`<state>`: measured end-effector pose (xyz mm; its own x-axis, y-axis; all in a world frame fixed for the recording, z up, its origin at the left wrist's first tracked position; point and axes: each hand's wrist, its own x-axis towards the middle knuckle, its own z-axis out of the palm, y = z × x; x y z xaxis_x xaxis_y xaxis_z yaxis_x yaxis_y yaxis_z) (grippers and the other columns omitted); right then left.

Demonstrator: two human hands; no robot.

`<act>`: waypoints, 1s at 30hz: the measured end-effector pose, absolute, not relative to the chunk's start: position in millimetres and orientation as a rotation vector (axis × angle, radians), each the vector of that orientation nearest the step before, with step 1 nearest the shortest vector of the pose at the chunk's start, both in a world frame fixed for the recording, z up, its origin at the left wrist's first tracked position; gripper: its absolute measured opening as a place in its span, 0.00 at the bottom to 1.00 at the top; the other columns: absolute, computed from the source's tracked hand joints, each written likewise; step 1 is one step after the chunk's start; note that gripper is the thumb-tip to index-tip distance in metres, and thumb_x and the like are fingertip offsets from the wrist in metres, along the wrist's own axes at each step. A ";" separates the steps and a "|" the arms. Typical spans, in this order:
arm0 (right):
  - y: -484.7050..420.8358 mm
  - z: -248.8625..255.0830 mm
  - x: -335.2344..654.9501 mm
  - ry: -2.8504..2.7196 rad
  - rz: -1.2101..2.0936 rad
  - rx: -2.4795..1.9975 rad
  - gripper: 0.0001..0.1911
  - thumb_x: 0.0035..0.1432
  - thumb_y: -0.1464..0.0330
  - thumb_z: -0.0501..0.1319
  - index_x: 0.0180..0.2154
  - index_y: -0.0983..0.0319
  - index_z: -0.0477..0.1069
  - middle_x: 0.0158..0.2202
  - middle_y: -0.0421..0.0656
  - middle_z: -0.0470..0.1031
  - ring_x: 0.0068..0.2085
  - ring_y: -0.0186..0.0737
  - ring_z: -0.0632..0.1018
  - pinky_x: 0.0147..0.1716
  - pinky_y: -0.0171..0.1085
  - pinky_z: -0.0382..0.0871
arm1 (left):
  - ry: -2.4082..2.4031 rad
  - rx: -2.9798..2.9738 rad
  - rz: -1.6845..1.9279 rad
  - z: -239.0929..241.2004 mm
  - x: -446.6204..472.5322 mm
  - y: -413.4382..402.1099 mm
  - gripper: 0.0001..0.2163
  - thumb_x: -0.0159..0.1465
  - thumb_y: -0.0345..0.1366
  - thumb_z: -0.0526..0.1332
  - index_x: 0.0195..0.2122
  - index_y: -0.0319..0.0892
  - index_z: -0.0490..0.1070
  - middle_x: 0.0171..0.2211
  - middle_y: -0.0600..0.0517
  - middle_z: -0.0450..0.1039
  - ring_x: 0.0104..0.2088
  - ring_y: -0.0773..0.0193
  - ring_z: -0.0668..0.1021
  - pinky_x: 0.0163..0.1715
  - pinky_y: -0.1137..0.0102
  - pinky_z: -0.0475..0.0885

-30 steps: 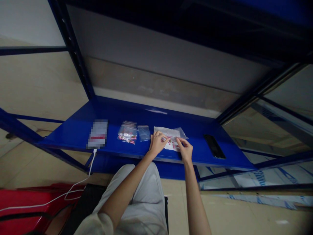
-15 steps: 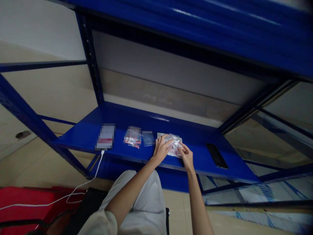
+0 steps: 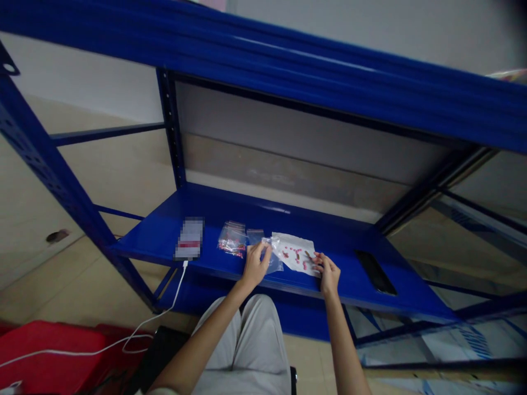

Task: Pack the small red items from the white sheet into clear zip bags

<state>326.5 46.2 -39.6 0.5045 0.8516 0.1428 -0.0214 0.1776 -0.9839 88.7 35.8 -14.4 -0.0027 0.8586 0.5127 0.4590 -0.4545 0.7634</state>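
My left hand [image 3: 256, 264] is closed in a pinch on a clear plastic bag [image 3: 275, 264], which lies between it and a sheet of white paper. On this white paper [image 3: 302, 243] are scattered small pink and red pieces [image 3: 297, 255], with a few brownish ones among them. At the paper's right edge, my right hand [image 3: 328, 274] rests with its fingertips apart, touching the sheet. Another flat clear bag [image 3: 255, 235] lies partly behind my left hand. Further left is a pile of clear zip bags [image 3: 233, 240] with small red and pink contents.
The blue shelf [image 3: 230, 202] holds a black phone [image 3: 375, 272] at right and a pixelated flat object [image 3: 190, 239] at left, joined to a white cable [image 3: 177, 293]. A blue beam [image 3: 263, 71] crosses above. Red plastic [image 3: 49, 351] stands low at left.
The clear bag has come off the paper to the left with my left hand, uncovering the small pieces. My right hand stays at the paper's right edge. The camera view has shifted.
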 end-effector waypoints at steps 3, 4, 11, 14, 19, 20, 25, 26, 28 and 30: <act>46.8 -41.0 328.1 -0.803 0.732 -1.220 0.17 0.44 0.57 0.63 0.27 0.66 0.76 0.22 0.43 0.72 0.23 0.33 0.72 0.17 0.29 0.64 | 1.478 2.120 1.235 -20.5 67.3 38.4 0.10 0.64 0.35 0.47 0.35 0.43 0.67 0.35 0.50 0.72 0.38 0.62 0.73 0.42 0.64 0.62; 46.7 -41.4 328.4 -0.804 0.731 -1.223 0.17 0.44 0.57 0.63 0.27 0.66 0.76 0.22 0.43 0.72 0.23 0.33 0.71 0.17 0.29 0.64 | 1.515 2.169 1.192 -23.5 61.4 39.7 0.10 0.64 0.35 0.47 0.36 0.42 0.67 0.37 0.49 0.72 0.40 0.61 0.73 0.43 0.63 0.61; 46.9 -41.9 328.3 -0.846 0.697 -1.270 0.17 0.45 0.57 0.62 0.27 0.66 0.75 0.22 0.43 0.72 0.23 0.32 0.71 0.17 0.28 0.62 | 1.650 2.186 1.219 -27.8 40.6 41.5 0.09 0.63 0.34 0.48 0.35 0.42 0.67 0.42 0.47 0.70 0.46 0.58 0.71 0.47 0.59 0.60; 47.0 -40.6 326.5 -0.888 0.676 -1.322 0.18 0.45 0.56 0.61 0.27 0.67 0.75 0.22 0.44 0.73 0.23 0.35 0.72 0.17 0.30 0.63 | 1.539 2.065 1.307 -21.8 46.7 39.7 0.09 0.63 0.35 0.50 0.34 0.43 0.68 0.39 0.48 0.71 0.46 0.58 0.71 0.47 0.60 0.60; 40.8 -32.9 314.6 -1.038 0.473 -1.449 0.19 0.44 0.56 0.62 0.26 0.67 0.74 0.20 0.44 0.73 0.22 0.37 0.72 0.19 0.32 0.63 | 1.053 1.575 1.300 -21.8 67.0 45.4 0.12 0.62 0.40 0.51 0.44 0.42 0.66 0.31 0.51 0.74 0.29 0.65 0.75 0.33 0.69 0.69; 38.2 -30.2 309.5 -1.064 0.419 -1.458 0.18 0.45 0.56 0.62 0.24 0.67 0.74 0.19 0.44 0.72 0.22 0.37 0.71 0.19 0.32 0.63 | 0.979 1.470 1.277 -23.0 69.2 47.2 0.15 0.62 0.41 0.51 0.47 0.41 0.64 0.30 0.51 0.73 0.24 0.68 0.74 0.27 0.71 0.69; 26.3 -16.2 263.6 -1.145 0.562 -1.400 0.17 0.46 0.56 0.62 0.26 0.65 0.76 0.18 0.42 0.71 0.18 0.33 0.67 0.16 0.32 0.59 | 0.816 1.223 1.181 -25.6 66.0 52.2 0.19 0.59 0.45 0.55 0.48 0.39 0.64 0.28 0.52 0.73 0.16 0.73 0.70 0.18 0.76 0.66; 25.8 -14.6 251.6 -1.172 0.662 -1.377 0.17 0.46 0.56 0.62 0.30 0.65 0.76 0.18 0.41 0.71 0.16 0.32 0.65 0.14 0.31 0.58 | 0.814 1.222 1.177 -25.2 64.5 52.1 0.19 0.59 0.45 0.55 0.47 0.39 0.65 0.27 0.52 0.73 0.17 0.72 0.71 0.19 0.76 0.66; 27.4 -13.1 228.4 -1.198 0.821 -1.329 0.19 0.45 0.57 0.63 0.36 0.64 0.76 0.17 0.40 0.70 0.14 0.30 0.63 0.12 0.30 0.55 | 0.824 1.252 1.168 -23.8 62.8 51.3 0.18 0.58 0.45 0.56 0.45 0.38 0.67 0.25 0.52 0.73 0.18 0.72 0.72 0.20 0.76 0.66; 31.2 -14.3 210.1 -1.184 0.901 -1.284 0.19 0.45 0.57 0.63 0.36 0.63 0.76 0.17 0.40 0.70 0.15 0.30 0.64 0.12 0.30 0.54 | 0.839 1.273 1.161 -22.1 63.1 50.2 0.17 0.58 0.45 0.56 0.43 0.38 0.68 0.24 0.52 0.72 0.19 0.71 0.72 0.21 0.76 0.67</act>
